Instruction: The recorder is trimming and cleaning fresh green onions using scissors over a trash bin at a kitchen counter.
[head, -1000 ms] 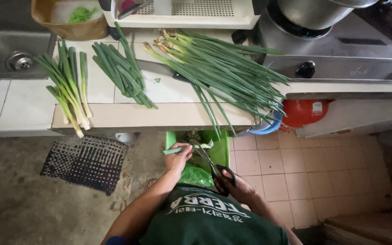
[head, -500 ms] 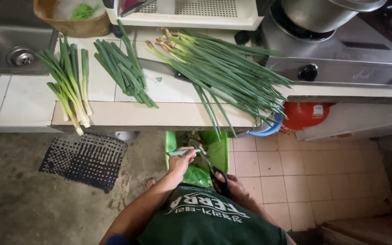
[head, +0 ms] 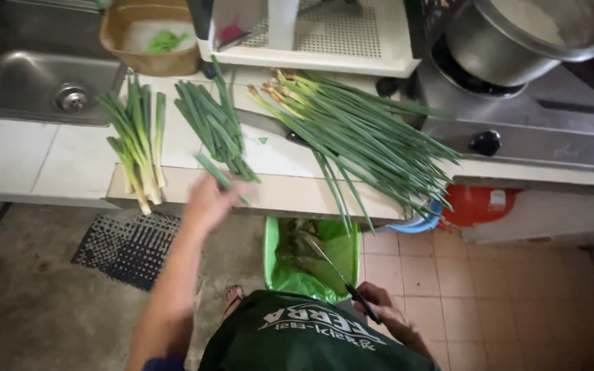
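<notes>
My left hand [head: 209, 200] is raised to the front edge of the counter and holds a single green leaf piece [head: 216, 172] just below the middle pile of trimmed green leaves [head: 214, 127]. My right hand [head: 383, 312] stays low by my waist, gripping a black-handled knife [head: 335, 271] whose blade points up toward the green-lined bin [head: 280, 275]. A pile of trimmed white-and-green stalks [head: 135, 141] lies at the left of the board. A big bundle of long untrimmed green onions [head: 359, 134] lies at the right, its tips hanging over the edge.
A steel sink [head: 36, 86] sits at the back left, with a brown tub [head: 149, 34] beside it. A white rack [head: 324, 38] stands behind the board. A large pot [head: 524, 34] rests on the stove at the right. A black mat [head: 128, 244] lies on the floor.
My left hand has risen from over the green bin to the counter edge, carrying a green leaf piece. My right hand with the knife has drifted slightly right.
</notes>
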